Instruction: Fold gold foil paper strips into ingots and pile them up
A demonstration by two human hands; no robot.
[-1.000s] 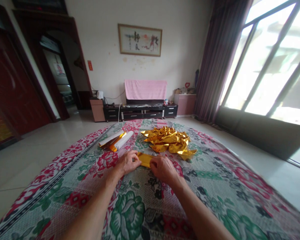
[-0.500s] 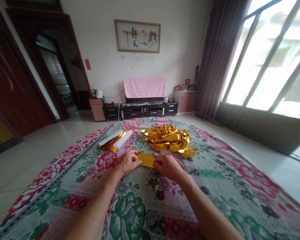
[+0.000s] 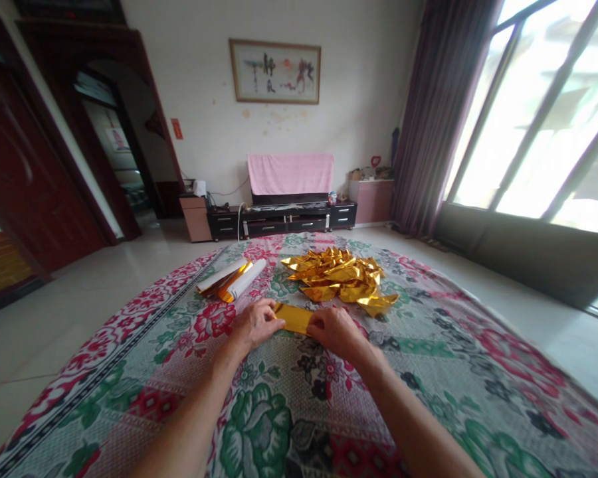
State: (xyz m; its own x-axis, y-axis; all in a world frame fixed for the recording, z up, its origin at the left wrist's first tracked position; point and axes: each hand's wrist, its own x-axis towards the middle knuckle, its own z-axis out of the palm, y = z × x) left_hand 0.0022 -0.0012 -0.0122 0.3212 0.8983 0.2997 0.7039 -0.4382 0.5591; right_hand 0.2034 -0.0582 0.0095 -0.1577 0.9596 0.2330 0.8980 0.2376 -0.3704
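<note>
- So the left hand (image 3: 256, 325) has one end of the gold foil strip (image 3: 295, 319) pinched between thumb and fingers, and the right hand (image 3: 335, 330) grips the other end, fingers curled in.
- My guess on the two-end hold: it stops thin, slippery foil from skewing or springing open, and the middle's left uncovered so you can see if it's straight.
- The strip sits low over the patterned cloth (image 3: 255, 428), right between the hands, probably so the surface can back it up. Can't tell if it's fully touching.
- Heap of shaped gold foil pieces (image 3: 339, 277) is just beyond, towards the right, loosely piled, likely so they don't get squashed.
- White rolls with gold foil (image 3: 246, 281) lie past the left hand, handy but out of the way imo.
</note>
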